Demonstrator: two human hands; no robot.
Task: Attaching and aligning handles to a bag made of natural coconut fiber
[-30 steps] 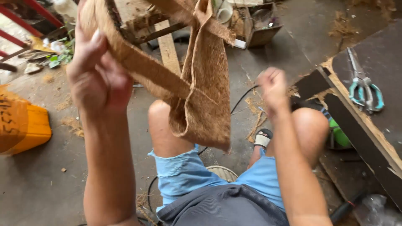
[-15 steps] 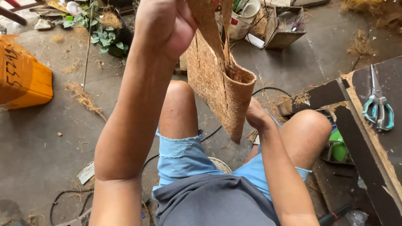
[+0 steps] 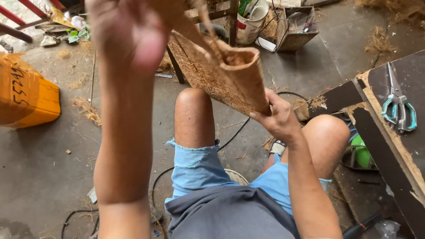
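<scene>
A brown coconut-fibre mat piece (image 3: pixel 221 75), folded into a pouch-like shape, hangs in front of me above my knees. My left hand (image 3: pixel 128 35) is raised high at the upper left and grips the upper strip of the fibre piece. Lower down, my right hand (image 3: pixel 276 117) pinches the bottom corner of the fibre piece from below. I sit with bare knees and blue denim shorts (image 3: pixel 199 163) under the piece.
A dark board (image 3: pixel 389 146) at the right carries teal-handled scissors (image 3: pixel 398 108). An orange container (image 3: pixel 26 95) lies at the left. A white bucket (image 3: pixel 252 22) and a box (image 3: pixel 296 28) stand at the back. A black cable (image 3: pixel 239 130) runs over the concrete floor, with loose fibre scattered about.
My left hand has stayed high on the fibre strip while my right hand moved up and took hold of the piece's bottom corner. The piece now hangs folded between both hands.
</scene>
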